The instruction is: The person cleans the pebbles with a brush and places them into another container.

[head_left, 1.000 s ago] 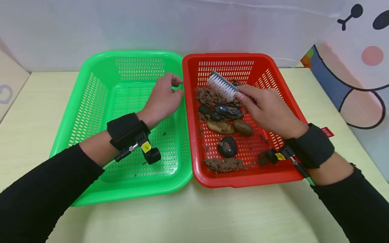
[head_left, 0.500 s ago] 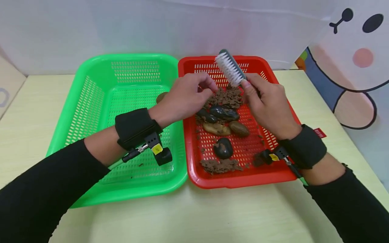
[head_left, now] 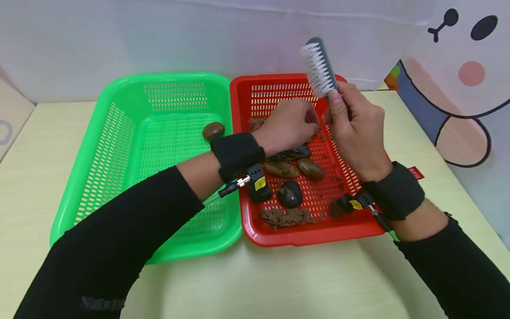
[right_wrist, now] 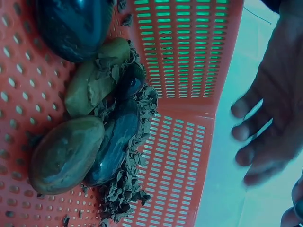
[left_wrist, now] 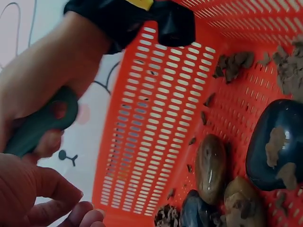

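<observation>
My right hand (head_left: pixel 356 128) grips a scrub brush (head_left: pixel 318 66) upright above the red basket's far right side, white bristles facing left. Its green handle (left_wrist: pixel 42 125) shows in the left wrist view. My left hand (head_left: pixel 291 122) hovers over the back of the red basket (head_left: pixel 314 239), fingers loosely bent and parted, with nothing visible in them. Below lie dark stones (head_left: pixel 290 194), a brown stone (head_left: pixel 311 169) and a tan stone (head_left: pixel 280 169), some with brown bits stuck on. In the right wrist view, the left hand's fingers (right_wrist: pixel 246 156) look spread.
The green basket (head_left: pixel 159 77) stands directly left of the red one and holds one brown stone (head_left: pixel 213 131). Crumbly brown bits (head_left: pixel 287 218) lie at the red basket's front and back. A white sheet (head_left: pixel 159 40) hangs behind, and a printed cartoon panel (head_left: pixel 458 102) stands at the right.
My left hand has moved right, from the green basket to over the red one, uncovering the brown stone in the green basket. My right hand has raised the brush and turned it more upright.
</observation>
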Demonstrator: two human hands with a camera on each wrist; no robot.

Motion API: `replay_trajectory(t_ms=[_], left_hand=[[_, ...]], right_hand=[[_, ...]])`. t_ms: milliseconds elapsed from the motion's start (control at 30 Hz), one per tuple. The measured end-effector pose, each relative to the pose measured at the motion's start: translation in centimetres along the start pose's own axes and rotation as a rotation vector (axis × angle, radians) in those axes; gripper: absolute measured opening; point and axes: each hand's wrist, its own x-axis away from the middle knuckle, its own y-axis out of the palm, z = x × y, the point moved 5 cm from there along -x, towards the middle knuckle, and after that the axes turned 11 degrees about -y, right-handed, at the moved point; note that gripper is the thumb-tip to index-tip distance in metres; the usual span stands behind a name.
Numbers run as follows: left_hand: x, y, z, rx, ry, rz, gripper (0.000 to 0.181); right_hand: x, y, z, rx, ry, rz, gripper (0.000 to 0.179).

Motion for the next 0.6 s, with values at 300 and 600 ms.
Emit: replay_trajectory(t_ms=[300,600], left_hand=[[0.5,5.0,-0.8,-0.409,-0.030,-0.499,0.024],[2.4,6.7,-1.6,-0.785,-0.009,-0.891,0.047]], right_hand=[[-0.2,0.4,-0.4,-0.053,-0.033,-0.010,0.027],[-0.4,1.0,-0.7,-0.075,-0.035,-0.025,0.026]])
